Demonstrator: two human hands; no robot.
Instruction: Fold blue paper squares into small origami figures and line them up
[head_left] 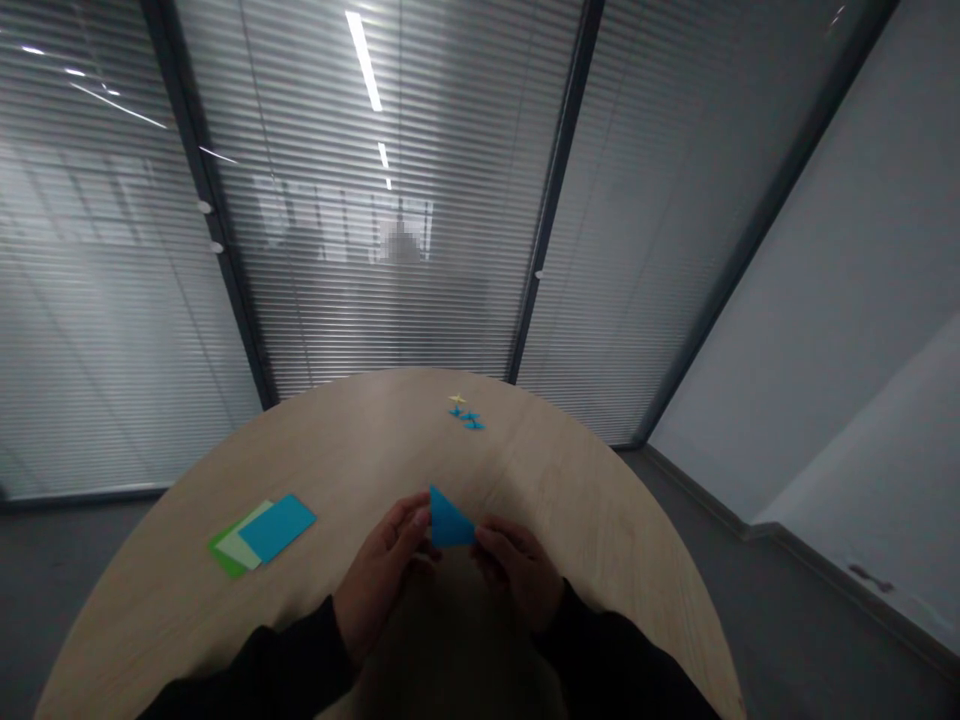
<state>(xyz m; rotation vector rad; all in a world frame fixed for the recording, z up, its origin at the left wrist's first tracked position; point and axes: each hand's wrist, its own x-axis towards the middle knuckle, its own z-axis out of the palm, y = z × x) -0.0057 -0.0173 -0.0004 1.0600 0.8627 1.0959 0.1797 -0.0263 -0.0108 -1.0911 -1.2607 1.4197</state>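
A blue paper folded into a triangle [448, 522] is held above the round wooden table [352, 440], near its front middle. My left hand [386, 575] pinches the paper's left edge with thumb and fingers closed. My right hand [517, 572] pinches its right corner, fingers curled. Both arms wear dark sleeves.
A small stack of paper sheets, blue on top [276, 527] and green beneath [225, 555], lies on the table to the left. Small folded paper figures, blue [469, 417] and one yellow [457, 399], sit at the far edge. Glass walls with blinds stand behind; grey floor lies to the right.
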